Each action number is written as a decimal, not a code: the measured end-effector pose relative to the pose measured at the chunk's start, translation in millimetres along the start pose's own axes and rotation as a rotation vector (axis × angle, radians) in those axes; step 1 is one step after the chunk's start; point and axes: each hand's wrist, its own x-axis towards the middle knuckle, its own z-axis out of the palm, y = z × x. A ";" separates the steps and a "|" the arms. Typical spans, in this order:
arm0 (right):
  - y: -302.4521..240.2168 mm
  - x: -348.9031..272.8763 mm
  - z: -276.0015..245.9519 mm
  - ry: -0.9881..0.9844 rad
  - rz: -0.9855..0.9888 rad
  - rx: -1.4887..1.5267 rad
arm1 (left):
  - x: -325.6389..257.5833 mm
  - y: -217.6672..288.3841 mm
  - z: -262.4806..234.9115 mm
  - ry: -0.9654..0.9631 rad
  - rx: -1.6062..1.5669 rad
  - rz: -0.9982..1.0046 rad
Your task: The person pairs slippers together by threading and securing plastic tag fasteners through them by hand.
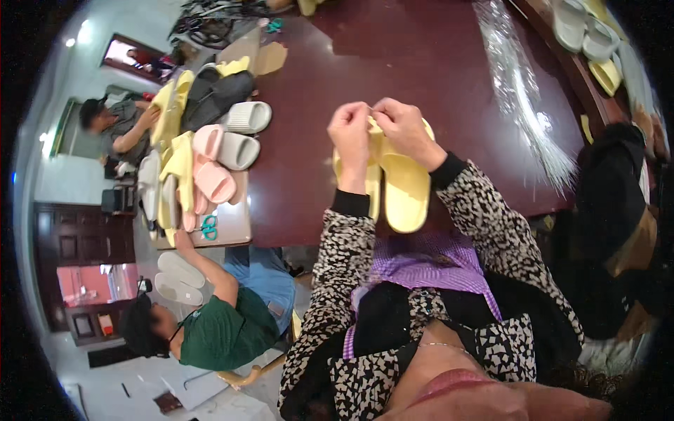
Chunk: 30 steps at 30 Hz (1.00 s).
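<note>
A pair of yellow slide slippers [407, 195] lies side by side on the dark red table, heel ends toward me. My left hand [349, 137] is closed above the left slipper, its thumb and fingers pinched. Beside it, my right hand [406, 129] is also closed in a pinch above the right slipper's strap. The fingertips of both hands nearly meet between the two straps. Whatever thin thing they may hold is too small to make out. My hands hide much of the straps and toe ends.
A bundle of clear plastic strips [516, 91] lies right on the table [414, 49]. Pink slippers [213, 181], grey slippers [240, 150] and teal scissors [209, 227] are at the left, where a person in green [235, 326] sits. More pale slippers [584, 31] stand far right.
</note>
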 end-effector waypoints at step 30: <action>17.7 -5.6 -3.3 0.048 -0.019 -0.047 | -4.5 -3.1 -8.0 -0.243 -0.116 -0.220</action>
